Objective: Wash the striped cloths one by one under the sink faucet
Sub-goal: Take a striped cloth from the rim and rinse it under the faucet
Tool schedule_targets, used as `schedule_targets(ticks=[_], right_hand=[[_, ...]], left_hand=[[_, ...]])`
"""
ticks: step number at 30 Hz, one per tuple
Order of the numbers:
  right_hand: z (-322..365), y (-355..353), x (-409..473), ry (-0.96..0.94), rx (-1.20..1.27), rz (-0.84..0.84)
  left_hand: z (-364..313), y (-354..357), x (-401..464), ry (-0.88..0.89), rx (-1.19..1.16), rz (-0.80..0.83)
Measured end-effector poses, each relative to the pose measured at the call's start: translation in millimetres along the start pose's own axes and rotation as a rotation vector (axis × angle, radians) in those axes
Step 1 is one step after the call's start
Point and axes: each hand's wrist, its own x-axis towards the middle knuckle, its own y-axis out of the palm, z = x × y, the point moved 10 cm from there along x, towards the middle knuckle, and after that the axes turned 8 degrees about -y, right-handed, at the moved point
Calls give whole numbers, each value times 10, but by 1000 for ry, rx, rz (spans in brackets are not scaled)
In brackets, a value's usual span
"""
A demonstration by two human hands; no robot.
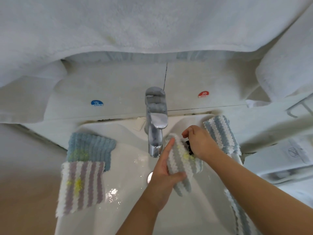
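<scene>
Both hands [165,168] [200,143] around grey-striped cloth [181,160] beside faucet [155,122]

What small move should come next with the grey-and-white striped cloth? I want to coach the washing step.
Probably shift the grey-and-white striped cloth left, under the chrome faucet's spout. Both hands, the left hand and the right hand, grip it just right of the spout, and a yellow stain still shows on it.

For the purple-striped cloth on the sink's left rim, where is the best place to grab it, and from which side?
Probably its near lower edge, which hangs off the sink rim, taken from the left. The purple-striped cloth lies flat and its top overlaps the blue cloth, so lifting there might drag that too.
</scene>
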Motion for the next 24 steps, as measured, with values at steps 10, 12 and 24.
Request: schedule_targets(ticks=[10, 12, 24], right_hand=[[273, -275, -206, -179, 263, -104], [240, -418, -425, -183, 377, -222], [-23, 942, -1449, 227, 1403, 253]], left_hand=[[-52, 25, -142, 8, 16, 18], [-37, 7, -181, 13, 28, 11], [-73, -118, -443, 27, -64, -78]])
